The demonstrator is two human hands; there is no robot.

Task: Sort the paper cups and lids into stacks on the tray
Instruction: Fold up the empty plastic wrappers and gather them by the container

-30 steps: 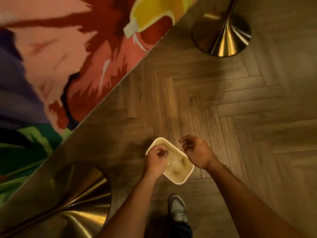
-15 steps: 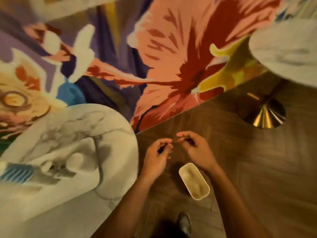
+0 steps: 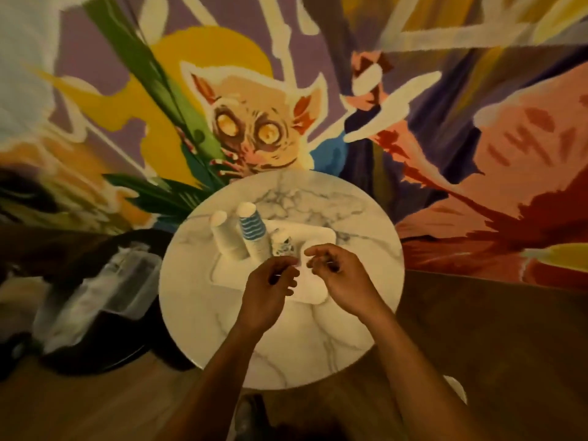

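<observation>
Left hand (image 3: 270, 283), right hand (image 3: 339, 275) now over tray (image 3: 315, 232); cup (image 3: 281, 245) print unreadable.

Three cup stacks (image 3: 253, 230), one tray (image 3: 318, 237), one round table (image 3: 206, 313), two hands (image 3: 267, 291), one clear container (image 3: 105, 281).

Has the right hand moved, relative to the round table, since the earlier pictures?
Yes. The right hand went from above the floor beside the table to above the tray on it.

A white cup stack (image 3: 222, 234), a blue-striped stack (image 3: 253, 230) and a short patterned stack (image 3: 281, 244) stand on the tray (image 3: 322, 237).
</observation>
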